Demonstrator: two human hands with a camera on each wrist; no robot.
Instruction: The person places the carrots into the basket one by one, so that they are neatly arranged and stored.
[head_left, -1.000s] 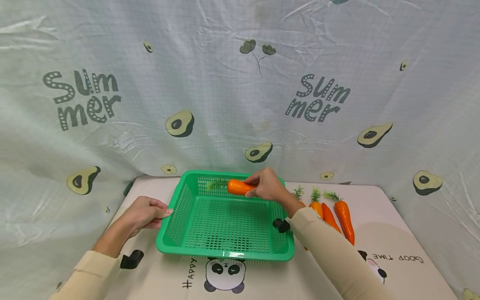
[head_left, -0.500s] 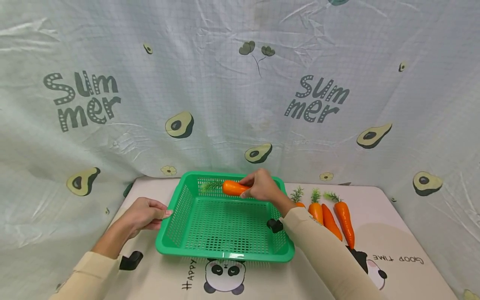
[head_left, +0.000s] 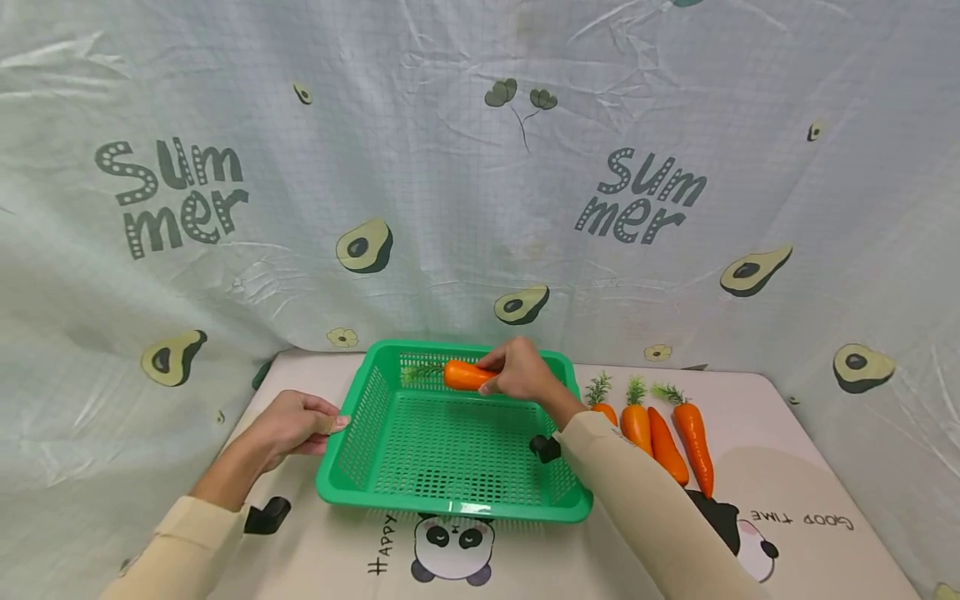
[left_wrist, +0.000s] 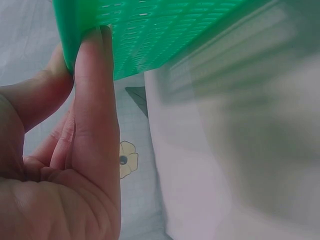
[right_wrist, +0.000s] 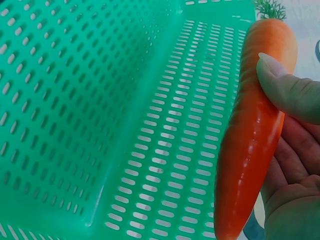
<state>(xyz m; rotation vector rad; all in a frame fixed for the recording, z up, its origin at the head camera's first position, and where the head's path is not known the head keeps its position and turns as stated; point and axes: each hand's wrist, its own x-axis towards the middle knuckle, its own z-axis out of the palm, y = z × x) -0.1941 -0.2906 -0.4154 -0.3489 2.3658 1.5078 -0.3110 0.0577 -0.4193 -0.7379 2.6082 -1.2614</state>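
Note:
My right hand (head_left: 519, 372) grips an orange carrot (head_left: 463, 376) with a green leafy top, holding it along the far side of a green plastic basket (head_left: 457, 512). In the right wrist view, the thumb presses on the side of the carrot (right_wrist: 255, 130) and the fingers lie behind it. At the basket's left rim, my left hand (head_left: 296, 425) pinches the edge. The left wrist view has the thumb on one side of the basket wall (left_wrist: 150, 35) and the fingers of the left hand (left_wrist: 92, 130) on the other.
Several more carrots (head_left: 636, 427) lie on the table (head_left: 787, 467) right of the basket, partly behind my right forearm. A curtain (head_left: 442, 167) printed with avocados hangs at the back. Small black pieces (head_left: 267, 515) sit by both wrists.
My right hand has moved slightly left with the carrot, then stayed nearly still. The left hand keeps its hold on the basket rim. The view has shifted a little.

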